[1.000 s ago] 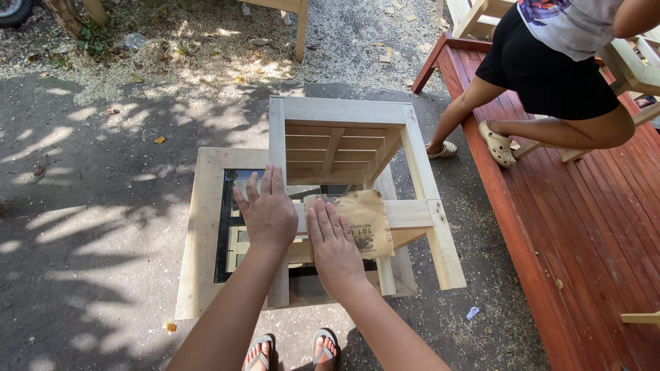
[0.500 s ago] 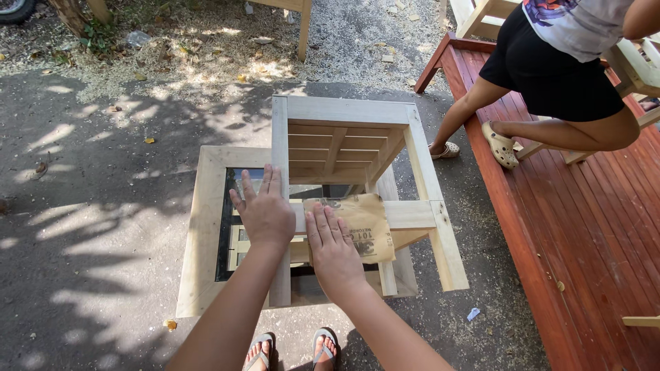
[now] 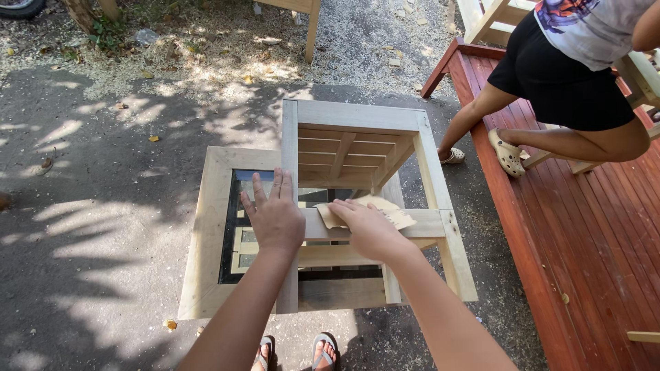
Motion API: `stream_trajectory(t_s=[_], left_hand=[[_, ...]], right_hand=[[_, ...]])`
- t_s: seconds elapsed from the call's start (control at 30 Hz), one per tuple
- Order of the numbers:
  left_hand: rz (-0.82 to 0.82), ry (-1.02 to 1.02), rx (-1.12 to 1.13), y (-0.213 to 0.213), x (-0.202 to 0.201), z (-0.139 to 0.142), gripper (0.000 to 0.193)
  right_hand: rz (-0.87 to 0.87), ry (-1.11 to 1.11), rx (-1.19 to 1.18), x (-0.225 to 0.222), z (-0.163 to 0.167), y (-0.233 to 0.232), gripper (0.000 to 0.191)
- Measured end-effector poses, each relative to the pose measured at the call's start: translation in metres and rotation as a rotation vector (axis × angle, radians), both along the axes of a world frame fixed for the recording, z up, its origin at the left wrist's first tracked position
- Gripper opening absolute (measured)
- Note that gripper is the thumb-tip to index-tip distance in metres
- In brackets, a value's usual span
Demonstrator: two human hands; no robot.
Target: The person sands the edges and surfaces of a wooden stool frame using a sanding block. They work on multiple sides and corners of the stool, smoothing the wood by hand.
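Outdoors, dappled shade falls over a dark paved ground (image 3: pixel 103 227) strewn with sawdust and dry leaves. Right fingers (image 3: pixel 344 206) lie flat and pressed together on a tan sheet of sandpaper (image 3: pixel 395 216), holding it against the upper rail of a pale unfinished wooden frame stool (image 3: pixel 357 178). The right hand (image 3: pixel 371 230) covers much of the sheet, so only its far edges show. Left fingers (image 3: pixel 265 189) are spread, and the left hand (image 3: pixel 275 220) rests palm-down on the stool's upright and rail beside the paper, bracing it. The sandpaper looks thin, floppy and light, likely to curl or slip unless held flat under the palm; the stool seems stiff and fairly light, best steadied by its rails. It stands on a larger square wooden frame with a dark inset panel (image 3: pixel 213 233). At the right, another person (image 3: pixel 564 82) crouches on a red-brown slatted wooden deck (image 3: pixel 591 261).
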State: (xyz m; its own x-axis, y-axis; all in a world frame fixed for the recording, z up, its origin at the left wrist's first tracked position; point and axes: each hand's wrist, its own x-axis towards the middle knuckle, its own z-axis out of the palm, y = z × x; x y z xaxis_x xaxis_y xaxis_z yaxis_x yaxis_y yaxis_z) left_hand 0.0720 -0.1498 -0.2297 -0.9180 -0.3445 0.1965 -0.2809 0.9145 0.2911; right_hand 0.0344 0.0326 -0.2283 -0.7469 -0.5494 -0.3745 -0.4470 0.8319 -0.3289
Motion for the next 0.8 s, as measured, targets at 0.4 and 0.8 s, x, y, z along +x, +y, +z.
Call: stream_trajectory(t_s=[0.4, 0.8], left_hand=[[0.014, -0.043, 0.01, -0.001, -0.001, -0.008, 0.068], [0.022, -0.047, -0.042, -0.002, -0.005, -0.019, 0.067]], right_hand=[[-0.026, -0.435, 0.038, -0.059, 0.047, 0.039, 0.068], [-0.114, -0.363, -0.035, -0.051, 0.034, 0.051, 0.043]])
